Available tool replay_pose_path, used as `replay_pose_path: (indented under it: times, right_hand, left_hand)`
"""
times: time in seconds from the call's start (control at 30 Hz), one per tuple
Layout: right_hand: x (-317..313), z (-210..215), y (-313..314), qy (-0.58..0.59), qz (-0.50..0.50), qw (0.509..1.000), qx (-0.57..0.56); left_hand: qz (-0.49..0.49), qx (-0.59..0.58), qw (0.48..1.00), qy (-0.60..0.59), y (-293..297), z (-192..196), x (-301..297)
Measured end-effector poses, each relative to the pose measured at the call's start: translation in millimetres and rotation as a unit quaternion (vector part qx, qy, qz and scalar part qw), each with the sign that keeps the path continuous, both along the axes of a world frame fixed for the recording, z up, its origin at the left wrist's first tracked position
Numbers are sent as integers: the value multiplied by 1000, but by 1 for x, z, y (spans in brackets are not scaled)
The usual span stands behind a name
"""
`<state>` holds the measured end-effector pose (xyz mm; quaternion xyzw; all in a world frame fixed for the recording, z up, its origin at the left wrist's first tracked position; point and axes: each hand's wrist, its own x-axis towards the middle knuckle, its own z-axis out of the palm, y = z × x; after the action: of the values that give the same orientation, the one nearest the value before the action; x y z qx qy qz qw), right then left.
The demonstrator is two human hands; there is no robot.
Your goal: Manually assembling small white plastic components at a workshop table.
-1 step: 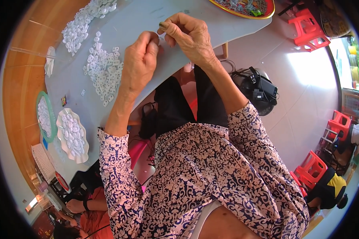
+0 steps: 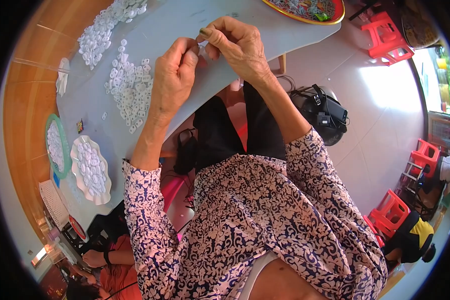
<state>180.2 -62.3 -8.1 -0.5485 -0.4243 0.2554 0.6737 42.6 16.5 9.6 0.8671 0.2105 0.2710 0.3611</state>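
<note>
My left hand and my right hand meet fingertip to fingertip above the near edge of the grey table. Both are closed in a pinch. A small pale bit shows between the fingers, too little of it to name. Left of my left hand lies a loose pile of small white plastic pieces with holes. Farther off, a second heap of white pieces spreads along the table's far left side.
A white wavy-rimmed dish and a green-rimmed basket hold more white pieces. At the far right sits a red, gold-rimmed tray of small metal-grey parts. A person's arm shows lower left. Red stools stand right.
My left thumb and fingers have shifted very slightly up against the right fingertips, and a pale bit shows more between them. The piles, dishes and table look the same.
</note>
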Motion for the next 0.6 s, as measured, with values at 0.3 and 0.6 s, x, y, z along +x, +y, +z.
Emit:
replay_pose_path:
  times: [0.3,0.6]
  right_hand:
    - [-3,-1,4,36,-2,999,17]
    - [-3,2,1,46,16,999,-9]
  left_hand:
    - [-32,-297,944,-139,5,-3,0]
    - [-45,-342,924,-163,14,-15,-2]
